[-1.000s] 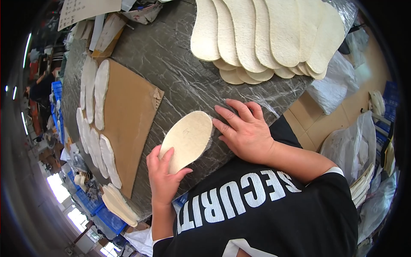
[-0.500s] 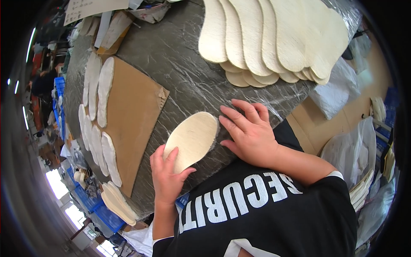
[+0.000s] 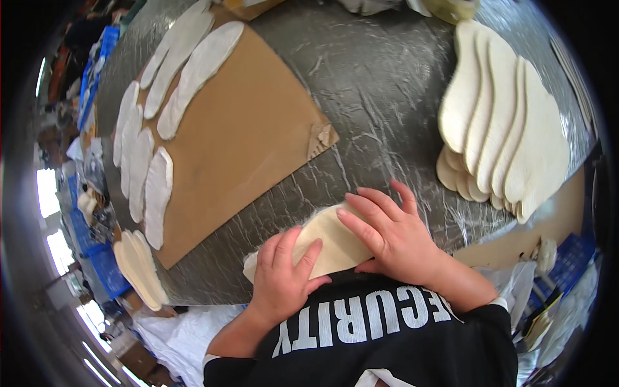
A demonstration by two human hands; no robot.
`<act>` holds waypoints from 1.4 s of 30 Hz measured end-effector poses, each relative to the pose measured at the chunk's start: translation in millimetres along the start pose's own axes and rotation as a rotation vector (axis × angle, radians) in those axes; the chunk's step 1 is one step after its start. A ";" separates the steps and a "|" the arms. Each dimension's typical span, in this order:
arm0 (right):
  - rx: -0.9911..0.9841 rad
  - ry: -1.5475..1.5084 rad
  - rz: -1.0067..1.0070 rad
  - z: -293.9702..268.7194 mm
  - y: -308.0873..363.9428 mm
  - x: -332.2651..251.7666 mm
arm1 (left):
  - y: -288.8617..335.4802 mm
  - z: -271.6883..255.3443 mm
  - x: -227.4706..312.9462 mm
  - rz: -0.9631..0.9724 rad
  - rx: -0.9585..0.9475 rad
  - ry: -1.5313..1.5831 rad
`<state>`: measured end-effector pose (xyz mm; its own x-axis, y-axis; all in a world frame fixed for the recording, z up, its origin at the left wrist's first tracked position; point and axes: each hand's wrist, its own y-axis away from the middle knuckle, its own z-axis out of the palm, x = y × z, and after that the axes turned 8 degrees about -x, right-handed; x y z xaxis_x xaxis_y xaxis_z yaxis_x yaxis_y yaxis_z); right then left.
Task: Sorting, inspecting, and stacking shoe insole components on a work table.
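Note:
A cream, fleecy-edged insole (image 3: 334, 240) lies at the near edge of the table, close to my chest. My left hand (image 3: 284, 271) is closed on its left end, fingers over the top and thumb toward the near edge. On its right end rests my right hand (image 3: 396, 238), its index finger on the far side and thumb at the near edge, the other fingers spread past it. Both hands cover parts of the insole, and its underside is hidden.
A fanned stack of cream insoles (image 3: 477, 116) lies at the right. On the left, a brown cardboard sheet (image 3: 238, 129) has several white insoles (image 3: 200, 77) along its left side. More cream insoles (image 3: 138, 267) sit at the table's left corner. Plastic film covers the dark tabletop (image 3: 380, 97).
The view has turned, moving the stack rightward. My right hand has come onto the insole, which now lies more level between both hands, nearer my chest.

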<state>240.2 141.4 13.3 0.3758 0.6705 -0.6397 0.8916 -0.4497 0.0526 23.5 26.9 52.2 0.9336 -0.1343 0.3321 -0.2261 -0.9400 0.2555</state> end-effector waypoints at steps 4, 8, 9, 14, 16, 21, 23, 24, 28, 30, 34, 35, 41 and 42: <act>0.014 -0.012 -0.015 3.7 3.2 3.3 | 1.1 -14.2 -4.4 0.045 -0.052 0.108; 0.020 -0.011 -0.019 2.3 7.0 4.2 | 11.7 -29.7 -9.9 -0.051 0.023 0.335; 0.008 -0.006 -0.020 2.5 7.2 3.3 | 13.8 -31.6 -12.4 -0.108 -0.015 0.412; -0.016 0.003 0.005 0.2 6.2 1.9 | 10.4 -42.3 -20.3 -0.268 -0.106 0.543; -0.021 0.007 0.005 -0.6 6.2 1.6 | 6.4 -40.4 -20.2 -0.286 -0.085 0.576; -0.034 0.016 0.014 -1.0 6.3 1.7 | 1.4 -25.7 -30.5 -0.229 -0.016 0.541; -0.050 0.032 0.007 -0.6 7.2 2.5 | -0.1 -23.1 -32.6 -0.243 -0.046 0.565; -0.052 0.033 0.008 -1.5 6.6 2.1 | -0.7 -22.5 -33.6 -0.243 -0.046 0.567; -0.057 0.011 0.031 -4.3 3.9 0.8 | -2.5 -18.6 -37.4 -0.299 -0.074 0.622; -0.062 0.012 0.035 -5.1 3.1 0.9 | -4.3 -16.9 -38.7 -0.309 -0.077 0.636; -0.115 0.060 0.080 -12.1 -1.3 -2.1 | -9.7 -14.8 -40.2 -0.323 -0.089 0.638; -0.157 0.086 0.110 -15.7 -3.8 -3.5 | -11.1 -14.3 -40.9 -0.316 -0.088 0.629; -0.238 0.109 0.011 -23.7 -27.9 -10.3 | -19.5 -11.0 -42.8 -0.289 -0.077 0.642; -0.252 0.083 -0.070 -18.3 -33.0 -8.8 | -21.9 -9.3 -44.6 -0.286 -0.077 0.642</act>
<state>212.1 161.2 31.2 0.3214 0.7451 -0.5844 0.9469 -0.2464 0.2067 -15.8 56.3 40.2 0.6160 0.3490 0.7062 -0.0372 -0.8826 0.4687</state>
